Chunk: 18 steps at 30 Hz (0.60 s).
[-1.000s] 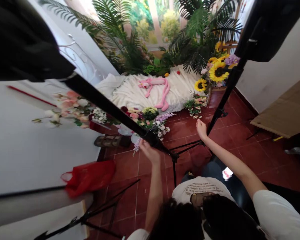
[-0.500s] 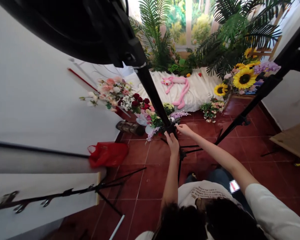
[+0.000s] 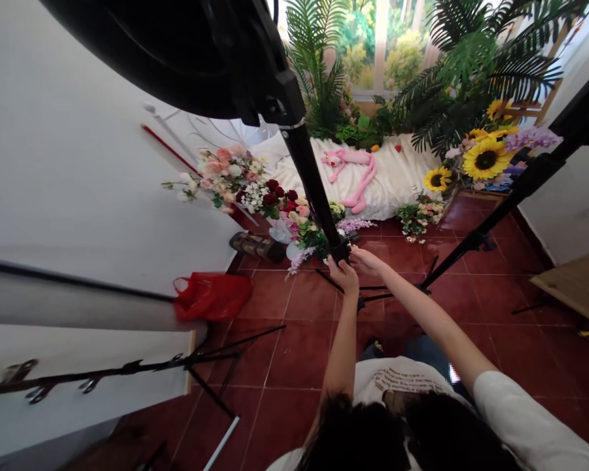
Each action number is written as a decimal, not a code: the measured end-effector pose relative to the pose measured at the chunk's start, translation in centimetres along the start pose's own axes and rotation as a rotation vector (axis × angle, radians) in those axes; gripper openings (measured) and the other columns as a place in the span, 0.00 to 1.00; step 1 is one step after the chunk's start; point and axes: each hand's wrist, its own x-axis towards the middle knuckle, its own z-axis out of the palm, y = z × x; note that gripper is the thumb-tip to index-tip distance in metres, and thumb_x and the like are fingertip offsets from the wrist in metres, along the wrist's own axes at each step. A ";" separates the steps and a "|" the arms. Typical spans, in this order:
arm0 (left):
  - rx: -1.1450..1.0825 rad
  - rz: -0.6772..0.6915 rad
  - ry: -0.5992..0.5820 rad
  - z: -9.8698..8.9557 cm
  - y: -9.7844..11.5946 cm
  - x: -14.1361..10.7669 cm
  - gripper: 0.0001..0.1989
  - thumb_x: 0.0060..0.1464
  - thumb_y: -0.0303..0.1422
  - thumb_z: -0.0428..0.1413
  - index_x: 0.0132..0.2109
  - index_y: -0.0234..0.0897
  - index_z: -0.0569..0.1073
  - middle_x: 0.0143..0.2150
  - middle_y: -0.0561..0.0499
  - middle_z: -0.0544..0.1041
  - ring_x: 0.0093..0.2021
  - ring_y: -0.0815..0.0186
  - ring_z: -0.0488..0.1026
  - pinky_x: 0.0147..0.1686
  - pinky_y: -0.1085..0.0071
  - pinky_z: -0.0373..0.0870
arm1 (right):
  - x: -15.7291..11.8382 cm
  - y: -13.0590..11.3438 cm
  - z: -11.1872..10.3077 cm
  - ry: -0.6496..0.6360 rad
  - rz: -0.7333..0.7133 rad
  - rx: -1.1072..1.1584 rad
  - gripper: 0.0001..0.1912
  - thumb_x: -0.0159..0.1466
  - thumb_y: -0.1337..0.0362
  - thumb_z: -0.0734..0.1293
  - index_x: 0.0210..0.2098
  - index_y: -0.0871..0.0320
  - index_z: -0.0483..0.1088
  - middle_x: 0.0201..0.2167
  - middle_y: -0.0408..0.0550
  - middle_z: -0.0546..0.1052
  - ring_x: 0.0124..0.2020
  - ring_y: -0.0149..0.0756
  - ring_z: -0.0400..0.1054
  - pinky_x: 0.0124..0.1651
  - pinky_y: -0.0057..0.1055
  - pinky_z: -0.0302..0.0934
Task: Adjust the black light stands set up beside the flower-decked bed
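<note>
Head view: both hands' grip (image 3: 344, 275) (image 3: 368, 260) around black light-stand pole (image 3: 319, 196).

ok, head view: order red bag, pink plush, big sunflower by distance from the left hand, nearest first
1. Red bag: on the floor by the wall, left of the left hand.
2. Pink plush: beyond the hand, lying on the white cloth.
3. Big sunflower: far right, up by the palms.
</note>
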 end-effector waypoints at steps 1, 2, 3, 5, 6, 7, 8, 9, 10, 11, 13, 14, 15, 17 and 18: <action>0.006 0.012 -0.003 0.0 0.0 0.0 0.40 0.61 0.60 0.30 0.49 0.31 0.71 0.38 0.38 0.76 0.37 0.57 0.76 0.35 0.67 0.67 | 0.2 0.3 -0.2 -0.037 0.030 0.042 0.06 0.65 0.61 0.65 0.34 0.57 0.71 0.29 0.43 0.78 0.33 0.30 0.71 0.42 0.25 0.64; 0.012 0.025 -0.004 -0.1 0.0 0.0 0.40 0.61 0.59 0.30 0.49 0.31 0.72 0.37 0.38 0.76 0.37 0.57 0.76 0.34 0.67 0.67 | 0.4 0.5 -0.5 -0.070 0.065 0.069 0.08 0.65 0.60 0.64 0.33 0.57 0.71 0.27 0.43 0.77 0.32 0.31 0.71 0.43 0.26 0.64; 0.015 0.035 -0.003 -0.1 -0.1 0.1 0.41 0.61 0.59 0.29 0.48 0.30 0.72 0.37 0.37 0.77 0.37 0.57 0.76 0.34 0.67 0.67 | 0.6 0.7 -0.6 -0.099 0.101 0.085 0.10 0.66 0.59 0.64 0.32 0.58 0.71 0.26 0.43 0.76 0.31 0.31 0.70 0.43 0.27 0.64; 0.012 0.053 0.001 0.0 -0.2 0.1 0.41 0.61 0.59 0.29 0.47 0.29 0.73 0.37 0.36 0.77 0.38 0.56 0.75 0.34 0.66 0.68 | 1.1 0.9 -0.7 -0.133 0.136 0.086 0.12 0.65 0.56 0.63 0.30 0.58 0.70 0.24 0.43 0.75 0.30 0.32 0.70 0.44 0.28 0.64; 0.008 0.061 0.005 0.1 -0.3 0.2 0.41 0.61 0.59 0.29 0.47 0.29 0.73 0.37 0.36 0.76 0.38 0.56 0.75 0.35 0.66 0.68 | 1.4 0.9 -0.7 -0.129 0.130 0.060 0.13 0.65 0.55 0.64 0.30 0.57 0.70 0.23 0.43 0.75 0.30 0.32 0.70 0.44 0.28 0.64; 0.006 0.067 0.010 0.1 -0.5 0.2 0.42 0.61 0.59 0.29 0.46 0.29 0.73 0.36 0.36 0.76 0.38 0.55 0.75 0.35 0.65 0.68 | 1.7 0.8 -0.5 -0.105 0.102 0.000 0.14 0.64 0.54 0.64 0.29 0.57 0.69 0.23 0.42 0.75 0.29 0.32 0.69 0.43 0.28 0.64; 0.009 0.074 0.013 0.2 -0.6 0.2 0.42 0.61 0.59 0.28 0.46 0.29 0.73 0.36 0.36 0.76 0.38 0.55 0.75 0.35 0.65 0.67 | 2.0 0.7 -0.2 -0.063 0.060 -0.086 0.14 0.64 0.54 0.64 0.29 0.57 0.69 0.23 0.41 0.74 0.28 0.31 0.68 0.41 0.27 0.64; 0.019 0.078 0.017 0.3 -0.7 0.3 0.42 0.62 0.59 0.28 0.45 0.29 0.73 0.35 0.37 0.76 0.37 0.56 0.75 0.36 0.65 0.67 | 2.2 0.5 0.2 -0.012 0.015 -0.179 0.14 0.63 0.54 0.64 0.28 0.57 0.68 0.23 0.40 0.73 0.27 0.30 0.67 0.39 0.26 0.63; 0.034 0.081 0.021 0.4 -0.8 0.3 0.41 0.62 0.58 0.28 0.45 0.30 0.73 0.35 0.37 0.76 0.37 0.57 0.75 0.36 0.66 0.67 | 2.3 0.2 0.6 0.036 -0.023 -0.259 0.14 0.63 0.55 0.64 0.27 0.57 0.67 0.22 0.39 0.72 0.26 0.29 0.65 0.36 0.25 0.62; 0.051 0.083 0.027 0.5 -0.8 0.3 0.41 0.62 0.58 0.28 0.45 0.31 0.74 0.35 0.38 0.76 0.37 0.57 0.75 0.37 0.66 0.67 | 2.4 -0.3 1.0 0.083 -0.046 -0.337 0.13 0.62 0.56 0.64 0.26 0.57 0.67 0.21 0.39 0.71 0.26 0.29 0.65 0.35 0.25 0.61; 0.078 0.084 0.039 0.6 -0.9 0.4 0.39 0.63 0.57 0.28 0.46 0.31 0.74 0.36 0.39 0.76 0.38 0.59 0.75 0.38 0.67 0.67 | 2.2 -1.5 1.9 0.176 -0.057 -0.551 0.13 0.61 0.57 0.65 0.24 0.57 0.67 0.20 0.40 0.71 0.28 0.31 0.67 0.34 0.25 0.61; 0.081 0.086 0.048 0.6 -0.9 0.4 0.39 0.63 0.56 0.28 0.46 0.31 0.73 0.36 0.38 0.76 0.38 0.58 0.76 0.39 0.67 0.67 | 1.8 -2.2 2.3 0.226 -0.044 -0.711 0.13 0.61 0.57 0.65 0.24 0.58 0.68 0.21 0.43 0.73 0.31 0.34 0.70 0.35 0.26 0.62; 0.074 0.090 0.058 0.7 -0.8 0.4 0.40 0.63 0.57 0.28 0.46 0.31 0.73 0.36 0.38 0.76 0.38 0.58 0.76 0.39 0.67 0.67 | 1.4 -3.0 2.6 0.286 -0.020 -0.910 0.13 0.61 0.56 0.65 0.25 0.58 0.70 0.24 0.46 0.75 0.34 0.37 0.72 0.38 0.28 0.63; 0.049 0.097 0.070 0.8 -0.8 0.4 0.41 0.62 0.58 0.27 0.45 0.30 0.74 0.36 0.36 0.76 0.39 0.57 0.76 0.38 0.66 0.68 | 0.3 -4.5 3.4 0.390 0.043 -1.270 0.14 0.61 0.54 0.66 0.31 0.59 0.75 0.34 0.54 0.80 0.43 0.45 0.75 0.43 0.31 0.65; 0.039 0.096 0.072 0.8 -0.8 0.4 0.42 0.62 0.58 0.27 0.45 0.30 0.74 0.36 0.36 0.76 0.39 0.56 0.75 0.38 0.66 0.68 | -0.3 -5.2 3.8 0.417 0.066 -1.377 0.15 0.61 0.53 0.65 0.35 0.59 0.77 0.39 0.56 0.81 0.47 0.48 0.75 0.45 0.33 0.65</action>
